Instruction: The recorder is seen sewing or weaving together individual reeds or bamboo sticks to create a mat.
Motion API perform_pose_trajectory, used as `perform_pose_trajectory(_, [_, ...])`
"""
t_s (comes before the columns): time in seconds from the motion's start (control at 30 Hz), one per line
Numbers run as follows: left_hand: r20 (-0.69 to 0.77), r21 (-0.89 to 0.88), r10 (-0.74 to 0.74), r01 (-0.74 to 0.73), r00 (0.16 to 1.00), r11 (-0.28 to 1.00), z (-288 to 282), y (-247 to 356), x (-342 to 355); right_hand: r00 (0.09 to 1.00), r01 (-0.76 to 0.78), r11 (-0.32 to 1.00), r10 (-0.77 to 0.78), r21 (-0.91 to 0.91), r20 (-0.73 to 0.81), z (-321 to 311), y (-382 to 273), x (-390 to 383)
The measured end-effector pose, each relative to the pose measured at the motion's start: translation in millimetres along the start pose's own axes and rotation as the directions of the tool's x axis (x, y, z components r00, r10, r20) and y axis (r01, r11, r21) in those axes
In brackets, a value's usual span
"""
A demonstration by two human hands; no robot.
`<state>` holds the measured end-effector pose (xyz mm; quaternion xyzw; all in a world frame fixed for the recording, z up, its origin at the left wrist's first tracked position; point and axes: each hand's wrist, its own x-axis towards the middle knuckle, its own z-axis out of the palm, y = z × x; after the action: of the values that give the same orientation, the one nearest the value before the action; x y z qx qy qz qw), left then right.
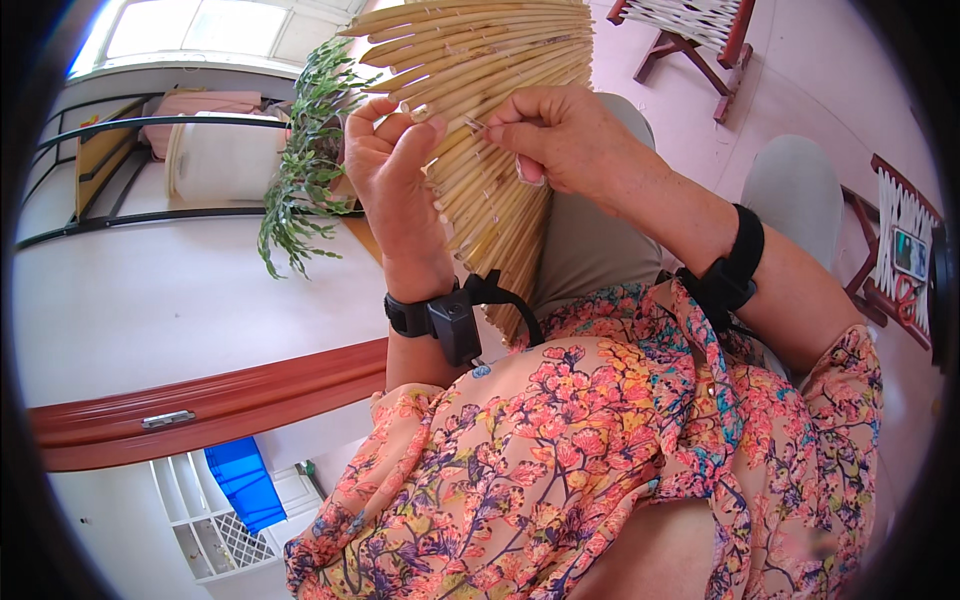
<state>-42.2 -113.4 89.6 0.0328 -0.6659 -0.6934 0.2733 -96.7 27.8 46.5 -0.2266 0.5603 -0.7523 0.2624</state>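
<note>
A fan-shaped mat of pale dry stalks (490,60), stitched side by side with light thread, stands tilted in front of me against my leg. My left hand (395,190) is closed at its left edge, thumb and curled fingers at the cut stalk ends. Over the middle of the mat, my right hand (560,135) pinches a thin needle-like thing between thumb and forefinger, close to the stitches. Its exact kind is too small to tell. Something pale is wrapped at a lower finger of that hand. Black straps circle both forearms.
At the upper right stands a folding stool (690,40) with white webbing. Another stool (900,250) at the right bears a phone (910,253) and red-handled scissors (906,293). A leafy green plant (310,150) hangs left, by a black metal rail (180,122).
</note>
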Motion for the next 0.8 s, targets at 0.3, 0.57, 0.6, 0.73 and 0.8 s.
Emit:
perform_pose_trajectory(0.3, [-0.001,0.01,0.007,-0.007,1.0,1.0,0.4,-0.2,0.4,1.0,0.016,1.0,-0.016,-0.011,-0.001,-1.6,-0.7,-0.9])
perform_pose_trajectory(0.57, [-0.02,0.013,0.003,-0.003,1.0,1.0,1.9,0.4,-1.8,1.0,0.03,1.0,-0.03,0.004,0.0,-1.1,0.5,-0.3])
perform_pose_trajectory(0.6, [-0.017,0.023,0.006,-0.006,1.0,1.0,1.2,0.0,-1.6,0.999,0.033,0.999,-0.033,0.003,0.002,-1.6,0.0,-0.9])
perform_pose_trajectory(0.73, [-0.019,0.006,-0.002,0.003,1.0,1.0,7.4,1.2,-3.3,0.999,0.037,0.999,-0.037,-0.014,-0.002,-4.4,-0.8,-2.4])
perform_pose_trajectory(0.8, [-0.005,0.02,-0.002,0.002,1.0,1.0,5.3,-1.4,-2.1,0.999,0.041,0.999,-0.041,-0.015,-0.009,-5.9,1.7,-1.7])
